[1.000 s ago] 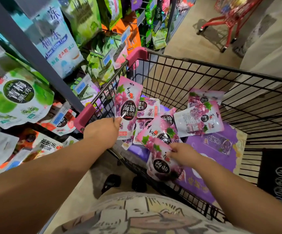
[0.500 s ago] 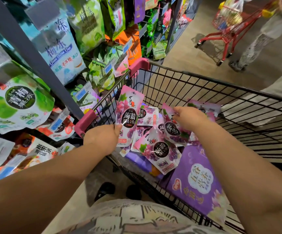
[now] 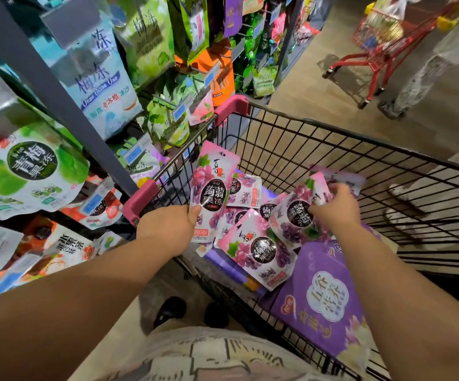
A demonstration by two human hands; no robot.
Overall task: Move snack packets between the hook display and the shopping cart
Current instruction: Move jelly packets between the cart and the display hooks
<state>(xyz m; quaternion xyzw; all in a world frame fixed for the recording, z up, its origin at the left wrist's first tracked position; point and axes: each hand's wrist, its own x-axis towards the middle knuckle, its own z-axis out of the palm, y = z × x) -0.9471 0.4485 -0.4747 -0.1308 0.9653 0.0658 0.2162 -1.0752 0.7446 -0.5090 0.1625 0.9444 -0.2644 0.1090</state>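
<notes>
My left hand [image 3: 167, 229] grips the lower edge of a pink grape jelly packet [image 3: 211, 185] and holds it upright over the cart's left side. My right hand [image 3: 335, 207] pinches the top of a second grape packet [image 3: 297, 215], tilted above the pile. Several more grape packets [image 3: 258, 251] lie loose in the black wire shopping cart [image 3: 332, 138], on top of a large purple box [image 3: 324, 295]. The hook display [image 3: 167, 105] stands to the left, full of hanging green, blue and orange snack bags.
A grey shelf upright [image 3: 57, 100] runs diagonally just left of the cart's pink corner guards [image 3: 140, 199]. A red cart [image 3: 379, 48] and a person's legs [image 3: 415, 83] stand in the aisle beyond. My shoes [image 3: 170, 312] are beside the cart.
My right hand left the near pile, took a packet at the cart's middle and drew it up and to the right. The left hand kept its packet upright in place.
</notes>
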